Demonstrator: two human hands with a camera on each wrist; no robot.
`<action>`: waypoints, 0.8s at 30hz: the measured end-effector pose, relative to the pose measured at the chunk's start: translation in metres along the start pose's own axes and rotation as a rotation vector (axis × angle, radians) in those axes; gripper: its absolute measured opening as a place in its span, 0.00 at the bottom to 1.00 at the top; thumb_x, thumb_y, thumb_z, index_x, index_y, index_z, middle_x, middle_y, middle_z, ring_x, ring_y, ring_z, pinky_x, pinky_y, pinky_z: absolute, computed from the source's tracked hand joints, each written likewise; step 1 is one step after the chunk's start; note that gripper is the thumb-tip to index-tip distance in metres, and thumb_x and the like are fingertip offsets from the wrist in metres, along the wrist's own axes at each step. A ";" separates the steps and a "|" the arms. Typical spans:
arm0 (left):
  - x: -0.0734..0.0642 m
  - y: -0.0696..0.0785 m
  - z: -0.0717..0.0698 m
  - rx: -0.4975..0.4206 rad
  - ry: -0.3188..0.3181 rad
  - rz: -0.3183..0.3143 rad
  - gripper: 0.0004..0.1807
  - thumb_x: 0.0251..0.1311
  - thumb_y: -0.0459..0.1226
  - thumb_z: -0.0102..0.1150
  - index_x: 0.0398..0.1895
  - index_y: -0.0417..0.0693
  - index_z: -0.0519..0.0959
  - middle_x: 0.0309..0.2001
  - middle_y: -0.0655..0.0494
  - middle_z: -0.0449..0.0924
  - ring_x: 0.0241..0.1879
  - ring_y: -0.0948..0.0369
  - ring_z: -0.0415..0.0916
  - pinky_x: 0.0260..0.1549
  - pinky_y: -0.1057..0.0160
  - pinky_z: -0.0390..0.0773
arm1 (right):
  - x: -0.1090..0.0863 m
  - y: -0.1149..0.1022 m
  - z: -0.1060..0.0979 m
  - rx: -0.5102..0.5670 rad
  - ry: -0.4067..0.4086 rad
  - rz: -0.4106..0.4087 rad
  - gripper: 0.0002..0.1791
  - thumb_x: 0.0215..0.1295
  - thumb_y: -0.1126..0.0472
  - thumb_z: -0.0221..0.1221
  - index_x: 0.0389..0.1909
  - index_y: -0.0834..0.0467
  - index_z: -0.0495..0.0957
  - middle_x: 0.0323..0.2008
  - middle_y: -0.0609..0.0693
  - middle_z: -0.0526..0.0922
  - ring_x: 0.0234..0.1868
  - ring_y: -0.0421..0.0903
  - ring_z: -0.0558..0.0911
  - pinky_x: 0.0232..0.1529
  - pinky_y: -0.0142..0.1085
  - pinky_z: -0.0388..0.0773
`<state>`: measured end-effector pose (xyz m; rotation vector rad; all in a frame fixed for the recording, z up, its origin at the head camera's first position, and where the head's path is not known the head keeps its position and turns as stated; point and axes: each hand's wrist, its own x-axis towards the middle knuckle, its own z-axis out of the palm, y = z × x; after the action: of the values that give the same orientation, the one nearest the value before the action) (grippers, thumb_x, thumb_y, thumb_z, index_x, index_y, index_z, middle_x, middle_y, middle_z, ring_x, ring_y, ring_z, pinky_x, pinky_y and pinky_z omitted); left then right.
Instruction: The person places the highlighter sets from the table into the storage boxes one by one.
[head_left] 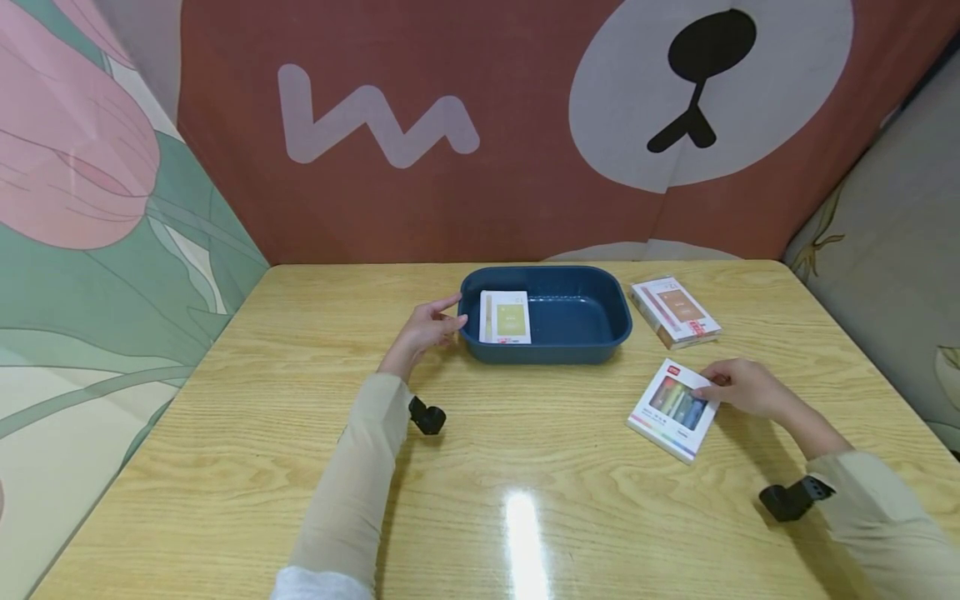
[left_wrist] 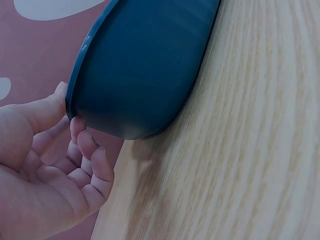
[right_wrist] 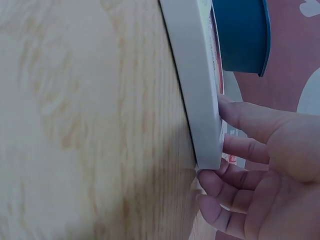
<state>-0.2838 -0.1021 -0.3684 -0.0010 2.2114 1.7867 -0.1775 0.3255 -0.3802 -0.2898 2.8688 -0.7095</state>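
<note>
Pinching, with right hand (head_left: 746, 388), windowed box (head_left: 673, 411) at four o'clock from blue tub (head_left: 543, 354); holding tub at nine o'clock with left hand (head_left: 426, 327). Apparently picking up; next, probably needing firm, level lift.

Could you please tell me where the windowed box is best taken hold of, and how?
Probably pinch the windowed box by its right-hand corner, from the right, across top and side: it is slim, window facing up, and that corner points towards the right hand, which grips it.
</note>
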 end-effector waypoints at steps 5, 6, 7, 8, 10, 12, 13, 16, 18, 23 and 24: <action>-0.001 0.000 0.000 -0.007 -0.002 0.001 0.27 0.58 0.35 0.56 0.62 0.54 0.66 0.30 0.52 0.72 0.29 0.57 0.66 0.26 0.62 0.67 | -0.001 -0.001 -0.002 0.004 -0.019 -0.013 0.17 0.57 0.58 0.60 0.36 0.70 0.76 0.29 0.51 0.76 0.28 0.44 0.69 0.27 0.36 0.66; -0.001 0.000 0.000 -0.005 -0.002 -0.002 0.27 0.58 0.35 0.56 0.62 0.54 0.66 0.30 0.52 0.72 0.29 0.57 0.66 0.27 0.62 0.67 | -0.001 -0.002 -0.002 0.012 -0.020 -0.019 0.16 0.57 0.58 0.60 0.36 0.70 0.76 0.28 0.51 0.76 0.28 0.44 0.69 0.26 0.36 0.67; -0.001 0.001 0.000 -0.003 -0.001 -0.003 0.27 0.58 0.35 0.56 0.62 0.54 0.66 0.31 0.52 0.72 0.29 0.57 0.66 0.27 0.61 0.67 | -0.001 -0.002 -0.003 0.019 -0.020 -0.027 0.16 0.57 0.59 0.59 0.36 0.70 0.75 0.28 0.51 0.76 0.27 0.44 0.69 0.26 0.36 0.67; -0.001 0.001 0.000 0.000 0.002 -0.008 0.26 0.58 0.35 0.56 0.62 0.55 0.66 0.31 0.51 0.72 0.30 0.57 0.66 0.28 0.60 0.67 | -0.001 -0.003 -0.004 0.028 -0.019 -0.034 0.16 0.58 0.59 0.59 0.37 0.70 0.75 0.28 0.51 0.75 0.27 0.44 0.69 0.25 0.35 0.67; -0.001 0.001 0.000 0.005 0.007 -0.018 0.26 0.58 0.36 0.56 0.62 0.56 0.66 0.31 0.51 0.71 0.29 0.57 0.66 0.29 0.60 0.67 | -0.001 -0.004 -0.005 0.052 -0.025 -0.035 0.16 0.59 0.60 0.58 0.38 0.71 0.73 0.28 0.52 0.75 0.26 0.44 0.70 0.23 0.34 0.69; 0.000 0.002 0.000 0.004 0.011 -0.024 0.26 0.59 0.36 0.55 0.62 0.56 0.67 0.32 0.51 0.71 0.29 0.56 0.66 0.30 0.60 0.67 | -0.001 -0.006 -0.006 0.099 -0.037 -0.011 0.17 0.60 0.60 0.57 0.41 0.72 0.71 0.29 0.54 0.74 0.24 0.44 0.72 0.21 0.35 0.71; 0.000 0.002 0.000 0.004 0.013 -0.025 0.26 0.58 0.36 0.56 0.62 0.56 0.67 0.32 0.51 0.71 0.29 0.56 0.66 0.29 0.60 0.67 | -0.002 -0.006 -0.006 0.127 -0.039 0.010 0.17 0.61 0.61 0.55 0.41 0.72 0.69 0.29 0.55 0.74 0.24 0.45 0.73 0.21 0.35 0.72; 0.000 0.001 0.000 0.000 0.014 -0.026 0.26 0.58 0.36 0.56 0.61 0.56 0.67 0.31 0.51 0.72 0.27 0.57 0.66 0.28 0.61 0.67 | -0.003 -0.008 -0.005 0.221 -0.043 0.071 0.16 0.64 0.64 0.50 0.44 0.74 0.64 0.28 0.57 0.73 0.22 0.46 0.75 0.21 0.38 0.74; 0.000 0.001 0.000 -0.004 0.012 -0.023 0.26 0.58 0.36 0.56 0.62 0.56 0.67 0.31 0.51 0.72 0.27 0.57 0.66 0.27 0.61 0.66 | -0.004 -0.008 -0.004 0.285 -0.044 0.093 0.16 0.65 0.65 0.48 0.46 0.75 0.62 0.28 0.57 0.73 0.21 0.47 0.75 0.21 0.39 0.75; 0.000 0.000 0.000 -0.008 0.007 -0.023 0.26 0.58 0.36 0.56 0.62 0.56 0.66 0.30 0.52 0.71 0.26 0.57 0.65 0.25 0.62 0.65 | -0.004 -0.004 -0.002 0.316 -0.055 0.092 0.33 0.59 0.58 0.58 0.56 0.76 0.57 0.35 0.62 0.71 0.29 0.47 0.73 0.26 0.36 0.74; 0.000 0.001 0.000 -0.008 0.008 -0.024 0.26 0.58 0.36 0.56 0.62 0.56 0.66 0.30 0.51 0.71 0.26 0.57 0.65 0.26 0.62 0.65 | -0.003 -0.004 -0.002 0.316 -0.058 0.087 0.37 0.57 0.57 0.60 0.57 0.76 0.55 0.38 0.63 0.71 0.31 0.46 0.72 0.28 0.36 0.73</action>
<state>-0.2841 -0.1019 -0.3680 -0.0358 2.1999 1.7864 -0.1741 0.3242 -0.3759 -0.1377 2.6421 -1.0976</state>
